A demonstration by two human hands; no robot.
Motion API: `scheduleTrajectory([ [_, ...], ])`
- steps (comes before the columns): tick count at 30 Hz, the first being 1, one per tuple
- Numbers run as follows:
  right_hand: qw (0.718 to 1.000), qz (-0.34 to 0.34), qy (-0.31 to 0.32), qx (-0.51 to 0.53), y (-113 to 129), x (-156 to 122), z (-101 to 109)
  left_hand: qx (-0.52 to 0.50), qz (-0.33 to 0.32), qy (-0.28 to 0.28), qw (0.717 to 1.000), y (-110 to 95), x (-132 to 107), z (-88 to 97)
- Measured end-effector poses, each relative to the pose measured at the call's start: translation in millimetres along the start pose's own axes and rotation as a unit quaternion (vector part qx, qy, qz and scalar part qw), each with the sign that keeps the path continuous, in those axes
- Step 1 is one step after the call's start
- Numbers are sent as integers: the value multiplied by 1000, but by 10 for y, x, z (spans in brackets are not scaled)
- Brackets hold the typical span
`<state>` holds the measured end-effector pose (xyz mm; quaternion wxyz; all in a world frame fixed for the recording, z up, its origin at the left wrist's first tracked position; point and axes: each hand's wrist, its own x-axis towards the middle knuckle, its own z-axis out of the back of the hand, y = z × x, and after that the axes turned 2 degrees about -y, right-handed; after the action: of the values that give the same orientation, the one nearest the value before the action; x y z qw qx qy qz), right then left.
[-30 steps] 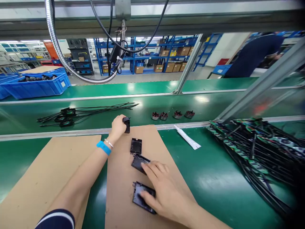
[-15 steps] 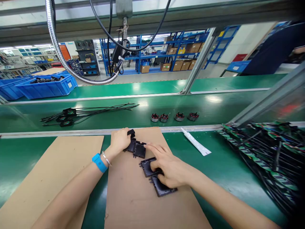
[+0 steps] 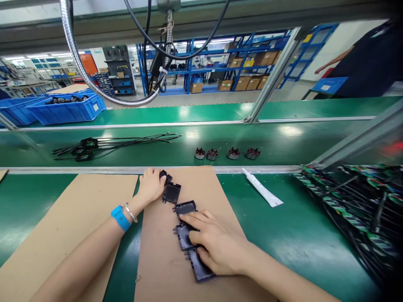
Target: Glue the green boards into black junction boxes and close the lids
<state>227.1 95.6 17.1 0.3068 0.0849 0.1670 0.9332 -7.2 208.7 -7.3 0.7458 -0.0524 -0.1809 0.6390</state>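
Black trays (image 3: 184, 207) now in a straighter row under flat, open right hand (image 3: 217, 247); left hand (image 3: 151, 186) pinching farthest tray (image 3: 171, 193).

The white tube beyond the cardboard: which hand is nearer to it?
Right. The right hand lies on the black trays, below and left of the white tube. The left hand is farther left, across the cardboard sheet.

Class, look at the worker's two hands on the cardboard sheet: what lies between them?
In the head view, two black plastic trays lie in a row between the left hand and the right hand.
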Motion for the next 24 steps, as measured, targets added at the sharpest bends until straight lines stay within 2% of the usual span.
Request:
scheduleTrajectory([
  [5,999,-40,-5,14,-67,-124,-33,-46,-101,44,993,-137,-176,7],
  [9,997,-75,-13,31,142,-249,-219,-90,-168,86,978,-226,-170,-20],
  [13,993,-104,-43,18,400,-313,-375,-123,-205,124,963,-210,-164,-39],
  [17,992,-110,-64,-9,561,-296,-489,-138,-224,147,954,-194,-193,-37],
  [20,993,-80,-60,-57,622,-279,-586,-142,-249,148,946,-205,-269,-33],
  [22,994,-53,-60,-71,571,-289,-563,-141,-262,141,944,-178,-301,-71],
  [24,993,-55,-80,-69,397,-372,-368,-129,-239,125,954,-118,-286,-158],
])
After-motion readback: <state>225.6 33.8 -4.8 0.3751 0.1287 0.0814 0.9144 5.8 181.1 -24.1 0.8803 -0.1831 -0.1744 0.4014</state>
